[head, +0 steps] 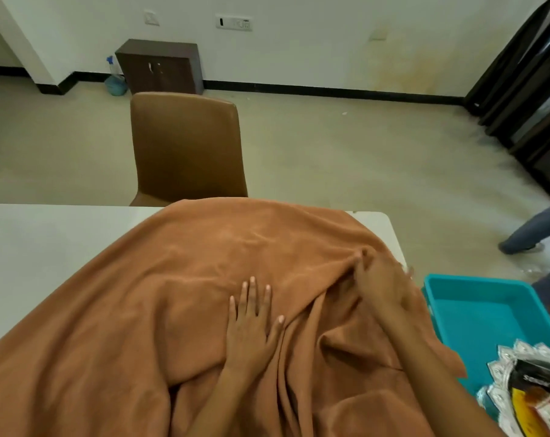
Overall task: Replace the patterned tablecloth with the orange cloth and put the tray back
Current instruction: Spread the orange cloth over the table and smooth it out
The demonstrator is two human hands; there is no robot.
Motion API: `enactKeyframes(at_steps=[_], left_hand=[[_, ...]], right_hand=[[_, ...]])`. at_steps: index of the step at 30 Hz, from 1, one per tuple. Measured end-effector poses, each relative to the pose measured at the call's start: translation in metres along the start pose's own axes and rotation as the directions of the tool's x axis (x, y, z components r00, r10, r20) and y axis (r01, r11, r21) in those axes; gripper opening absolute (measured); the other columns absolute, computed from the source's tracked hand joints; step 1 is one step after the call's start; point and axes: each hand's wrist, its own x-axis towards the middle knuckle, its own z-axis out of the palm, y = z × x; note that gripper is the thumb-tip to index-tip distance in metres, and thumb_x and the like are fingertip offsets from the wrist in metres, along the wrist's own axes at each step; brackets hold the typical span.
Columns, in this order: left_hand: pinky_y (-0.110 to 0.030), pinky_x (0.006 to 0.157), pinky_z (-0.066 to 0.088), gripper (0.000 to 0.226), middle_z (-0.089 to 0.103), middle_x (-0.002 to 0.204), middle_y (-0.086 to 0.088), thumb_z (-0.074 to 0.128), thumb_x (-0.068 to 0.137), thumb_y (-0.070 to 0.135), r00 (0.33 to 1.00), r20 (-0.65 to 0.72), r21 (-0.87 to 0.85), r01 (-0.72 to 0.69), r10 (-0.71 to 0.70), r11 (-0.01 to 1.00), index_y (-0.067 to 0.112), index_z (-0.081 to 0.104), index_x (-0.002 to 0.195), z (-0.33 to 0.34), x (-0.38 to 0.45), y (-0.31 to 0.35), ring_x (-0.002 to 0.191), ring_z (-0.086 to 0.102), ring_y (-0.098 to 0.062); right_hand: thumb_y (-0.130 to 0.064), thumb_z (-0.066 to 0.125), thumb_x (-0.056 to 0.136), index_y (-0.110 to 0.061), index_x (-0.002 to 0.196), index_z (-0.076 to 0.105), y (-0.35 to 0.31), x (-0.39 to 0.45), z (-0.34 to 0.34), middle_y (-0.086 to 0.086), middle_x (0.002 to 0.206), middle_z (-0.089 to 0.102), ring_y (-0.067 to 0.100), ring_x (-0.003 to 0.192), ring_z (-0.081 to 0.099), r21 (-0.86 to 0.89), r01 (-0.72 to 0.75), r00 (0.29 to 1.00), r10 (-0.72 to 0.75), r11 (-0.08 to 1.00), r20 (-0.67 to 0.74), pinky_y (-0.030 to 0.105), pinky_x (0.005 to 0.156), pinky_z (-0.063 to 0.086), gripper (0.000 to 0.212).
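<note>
**Both hands on the orange cloth**

My left hand lies flat on the orange cloth, fingers straight and spread, palm pressing down near the middle of the fabric. My right hand is further out and to the right, blurred, its fingers curled into a bunched ridge of the same cloth close to the right edge of the tabletop. Folds run from that ridge back toward me, between my two forearms.

The orange cloth is rumpled and covers the right part of the white tabletop, draping over the near edge and reaching the far edge; the left part of the tabletop is bare.

Just beyond my right hand, off the tabletop's right side, sits a teal tray. At its near end a silvery, scalloped-edged packet with black and yellow print lies partly over the rim.

A brown chair stands at the far side of the tabletop. Against the wall behind it is a dark cabinet, with a spray bottle beside it. A person's legs show at the right edge.
</note>
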Motion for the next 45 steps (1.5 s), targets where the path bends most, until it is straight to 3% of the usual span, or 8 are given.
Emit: enactKeyframes(at_steps=[4, 8, 17, 21, 25, 31, 36, 45], left_hand=[[-0.043, 0.113, 0.017, 0.059, 0.022, 0.156, -0.011, 0.015, 0.098, 0.052, 0.998, -0.023, -0.028, -0.053, 0.052, 0.998, 0.023, 0.029, 0.148, 0.009, -0.015, 0.011, 0.144, 0.02, -0.026], [-0.042, 0.113, 0.017, 0.059, 0.019, 0.157, -0.008, 0.015, 0.098, 0.053, 0.998, -0.019, -0.015, -0.056, 0.056, 0.998, 0.024, 0.027, 0.149, 0.009, -0.009, 0.013, 0.145, 0.017, -0.024], [-0.031, 0.117, 0.0, 0.087, 0.007, 0.159, -0.001, -0.007, 0.082, 0.071, 0.96, 0.181, -0.176, -0.182, 0.213, 0.968, 0.023, 0.021, 0.15, -0.007, 0.062, 0.044, 0.147, 0.004, -0.015], [-0.037, 0.116, 0.016, 0.056, 0.027, 0.155, -0.004, 0.025, 0.096, 0.046, 0.965, -0.031, -0.124, -0.26, 0.259, 0.957, 0.021, 0.035, 0.146, -0.03, 0.019, 0.057, 0.144, 0.019, -0.016], [-0.035, 0.115, 0.016, 0.055, 0.024, 0.156, -0.004, 0.032, 0.097, 0.042, 0.973, -0.191, -0.151, -0.158, 0.128, 0.976, 0.019, 0.034, 0.146, -0.035, -0.093, 0.034, 0.145, 0.017, -0.018], [-0.036, 0.113, 0.011, 0.061, 0.002, 0.16, 0.002, 0.01, 0.096, 0.054, 0.985, -0.063, -0.112, 0.152, -0.159, 0.982, 0.027, 0.01, 0.151, -0.015, -0.266, 0.008, 0.146, 0.001, -0.012], [-0.048, 0.101, 0.028, 0.067, 0.015, 0.156, -0.007, 0.011, 0.094, 0.058, 0.979, 0.11, -0.057, 0.177, -0.17, 0.983, 0.022, 0.014, 0.15, -0.011, -0.357, 0.026, 0.146, 0.009, -0.019], [-0.035, 0.116, 0.004, 0.082, 0.019, 0.157, -0.007, 0.019, 0.091, 0.064, 0.97, 0.22, -0.063, 0.116, -0.1, 0.991, 0.011, 0.007, 0.152, -0.013, -0.422, -0.001, 0.146, 0.008, -0.015]], right_hand=[[-0.061, 0.029, 0.09, -0.026, 0.146, 0.029, -0.055, -0.022, 0.029, 0.006, 0.155, 0.022, 0.027, 0.143, 0.018, -0.037, 0.511, 0.859, -0.508, 0.859, 0.064, 0.05, 0.113, 0.01, 0.066], [-0.074, 0.002, 0.076, -0.04, 0.149, 0.007, -0.079, 0.004, 0.055, -0.004, 0.159, -0.006, 0.022, 0.146, -0.005, -0.055, 0.647, 0.743, -0.613, 0.76, 0.27, 0.058, 0.112, -0.001, 0.08], [-0.07, 0.026, 0.087, -0.036, 0.149, 0.01, -0.019, 0.062, 0.048, -0.005, 0.159, 0.0, 0.02, 0.146, 0.001, -0.118, 0.27, 0.956, -0.252, 0.955, 0.152, 0.056, 0.114, 0.001, 0.073], [-0.062, 0.026, 0.092, -0.023, 0.15, 0.016, 0.004, 0.055, 0.005, 0.004, 0.159, 0.009, 0.023, 0.146, 0.006, -0.117, 0.207, 0.968, -0.186, 0.971, 0.169, 0.052, 0.116, 0.006, 0.07], [-0.05, 0.025, 0.094, -0.019, 0.147, 0.029, 0.029, -0.057, -0.035, 0.004, 0.156, 0.021, 0.023, 0.144, 0.017, 0.067, 0.411, 0.911, -0.409, 0.909, -0.05, 0.048, 0.115, 0.011, 0.061], [-0.055, 0.017, 0.095, -0.021, 0.147, 0.029, 0.128, -0.256, -0.03, 0.002, 0.157, 0.017, 0.017, 0.145, 0.011, 0.093, 0.397, 0.916, -0.4, 0.913, 0.015, 0.045, 0.114, 0.006, 0.063], [-0.065, 0.017, 0.091, -0.01, 0.149, 0.019, 0.18, -0.335, -0.025, 0.015, 0.157, 0.013, 0.029, 0.145, 0.012, -0.002, 0.265, 0.956, -0.263, 0.964, 0.128, 0.052, 0.113, 0.012, 0.08], [-0.067, 0.014, 0.09, -0.024, 0.151, 0.005, 0.252, -0.435, -0.025, 0.006, 0.159, 0.0, 0.029, 0.145, 0.005, -0.169, 0.269, 0.931, -0.211, 0.948, 0.297, 0.059, 0.11, 0.011, 0.076]])
